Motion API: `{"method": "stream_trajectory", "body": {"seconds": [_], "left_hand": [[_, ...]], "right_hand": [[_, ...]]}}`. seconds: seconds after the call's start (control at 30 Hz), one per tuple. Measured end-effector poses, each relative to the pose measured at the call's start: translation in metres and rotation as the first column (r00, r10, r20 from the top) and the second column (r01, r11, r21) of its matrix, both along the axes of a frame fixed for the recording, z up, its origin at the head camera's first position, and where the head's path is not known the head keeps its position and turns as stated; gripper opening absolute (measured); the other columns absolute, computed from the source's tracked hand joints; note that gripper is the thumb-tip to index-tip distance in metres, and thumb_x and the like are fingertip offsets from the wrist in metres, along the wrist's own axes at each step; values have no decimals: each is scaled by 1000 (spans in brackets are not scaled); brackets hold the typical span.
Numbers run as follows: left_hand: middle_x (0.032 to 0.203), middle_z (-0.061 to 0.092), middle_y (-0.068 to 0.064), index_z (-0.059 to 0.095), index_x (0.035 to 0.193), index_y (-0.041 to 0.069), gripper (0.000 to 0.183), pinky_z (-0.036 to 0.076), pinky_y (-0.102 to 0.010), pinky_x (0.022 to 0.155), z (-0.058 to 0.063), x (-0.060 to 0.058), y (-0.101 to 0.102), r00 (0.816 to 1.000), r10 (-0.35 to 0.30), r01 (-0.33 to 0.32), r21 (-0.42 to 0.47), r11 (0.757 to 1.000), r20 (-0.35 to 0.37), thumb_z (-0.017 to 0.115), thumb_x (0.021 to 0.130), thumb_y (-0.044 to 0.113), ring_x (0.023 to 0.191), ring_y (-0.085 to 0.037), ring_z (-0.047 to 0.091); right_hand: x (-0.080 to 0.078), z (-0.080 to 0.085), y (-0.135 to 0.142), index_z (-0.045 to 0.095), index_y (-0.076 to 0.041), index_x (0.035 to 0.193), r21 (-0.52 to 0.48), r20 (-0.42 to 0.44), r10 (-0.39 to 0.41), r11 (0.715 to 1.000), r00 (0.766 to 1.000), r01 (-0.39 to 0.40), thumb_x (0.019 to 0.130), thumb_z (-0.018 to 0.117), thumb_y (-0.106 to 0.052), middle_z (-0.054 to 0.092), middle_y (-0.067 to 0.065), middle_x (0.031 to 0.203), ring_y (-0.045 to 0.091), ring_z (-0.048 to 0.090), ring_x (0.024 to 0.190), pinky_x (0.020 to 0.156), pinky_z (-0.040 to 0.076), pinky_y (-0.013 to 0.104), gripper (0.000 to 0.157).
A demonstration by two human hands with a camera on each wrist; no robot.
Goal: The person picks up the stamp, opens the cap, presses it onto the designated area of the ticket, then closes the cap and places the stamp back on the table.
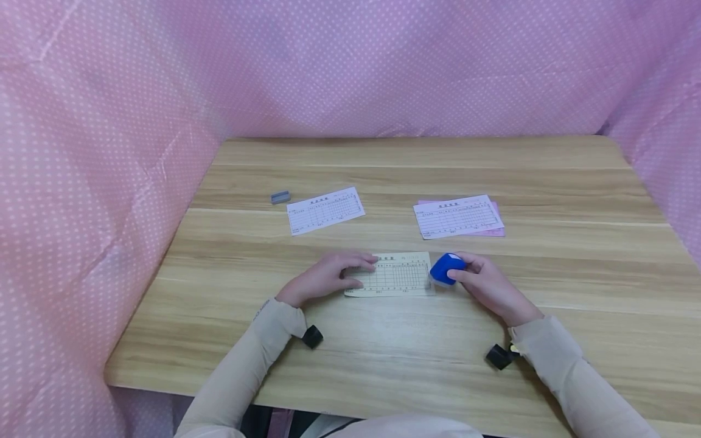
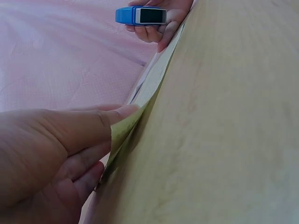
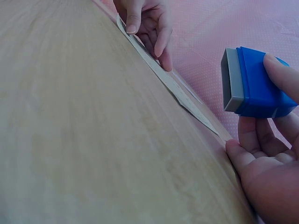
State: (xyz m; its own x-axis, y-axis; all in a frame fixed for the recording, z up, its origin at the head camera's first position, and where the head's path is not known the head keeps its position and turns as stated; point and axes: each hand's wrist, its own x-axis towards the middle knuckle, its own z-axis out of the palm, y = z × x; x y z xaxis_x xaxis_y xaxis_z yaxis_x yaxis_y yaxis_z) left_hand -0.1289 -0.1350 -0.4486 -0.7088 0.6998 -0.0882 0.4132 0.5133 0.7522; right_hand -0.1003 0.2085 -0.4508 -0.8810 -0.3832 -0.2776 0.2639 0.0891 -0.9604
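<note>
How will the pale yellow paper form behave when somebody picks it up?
The pale yellow form is likely floppy: its end bends up near the left hand. It should be light, looking thin at its edge. It may slide if pushed, since the table looks smooth.

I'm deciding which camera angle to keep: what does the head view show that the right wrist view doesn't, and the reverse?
Only the head view shows the small gray block toward the table's far left and the printed grid on the yellowish slip. Only the right wrist view shows the dark recess in the blue stamp's end. Both show the left hand at the slip and the right hand holding the stamp.
</note>
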Motion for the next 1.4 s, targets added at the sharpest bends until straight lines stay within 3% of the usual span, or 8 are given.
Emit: {"method": "stream_trajectory", "body": {"seconds": [0.13,0.27,0.37,0.5,0.67,0.8,1.27,1.4], "left_hand": [[147,50,2,62,129,17,42,37,-38,114,-1,0,0,1000,0,0,-14,1000,-2,71,88,18,139,-18,44],[147,50,1,61,129,16,45,36,-38,114,-1,0,0,1000,-5,5,-21,1000,2,72,86,19,139,-18,43],[148,49,1,61,130,15,46,36,-38,114,-1,0,0,1000,-10,10,-28,1000,7,73,86,20,139,-18,43],[149,47,1,59,132,15,48,35,-38,115,1,0,0,1000,-26,26,-43,999,2,72,87,20,140,-19,41],[151,45,1,58,134,14,49,34,-39,115,1,-1,1,999,-35,35,-52,998,2,71,88,21,141,-19,39],[151,45,2,58,134,14,49,34,-38,116,0,-1,1,999,-27,28,-56,998,17,71,88,20,142,-18,39],[152,43,5,57,135,15,50,33,-37,116,-1,-1,0,999,-23,25,-65,998,30,71,88,19,143,-17,37],[152,43,4,56,136,15,50,33,-37,116,-1,-2,1,999,-27,29,-72,997,24,71,88,21,143,-17,37]], "right_hand": [[1,0,-2,50,4,134,139,-27,-12,990,1000,16,95,63,-21,61,-7,118,-5,56,95,81,46,9,49],[2,-1,-7,52,0,135,279,-91,-3,960,996,29,92,67,-29,62,12,125,-4,57,90,77,47,12,54],[4,-3,-11,56,-2,132,328,-154,15,944,988,37,91,68,-30,60,19,129,-3,59,100,85,48,12,51],[6,-7,-16,59,-3,128,346,-265,34,936,964,62,89,70,-25,62,18,126,-4,58,100,85,48,10,46],[9,-9,-24,63,-2,122,305,-400,56,949,915,75,87,73,-15,64,16,122,-9,57,101,88,47,8,39],[13,-9,-30,65,-4,117,306,-465,77,949,882,79,85,74,-14,65,13,116,-9,57,101,88,47,8,34],[14,-9,-39,70,-13,109,386,-556,151,918,817,93,81,77,-13,66,5,110,-2,56,102,90,46,8,29],[14,-8,-40,70,-14,108,404,-555,159,909,817,98,81,77,-14,67,3,110,1,57,102,91,46,8,28]]}}
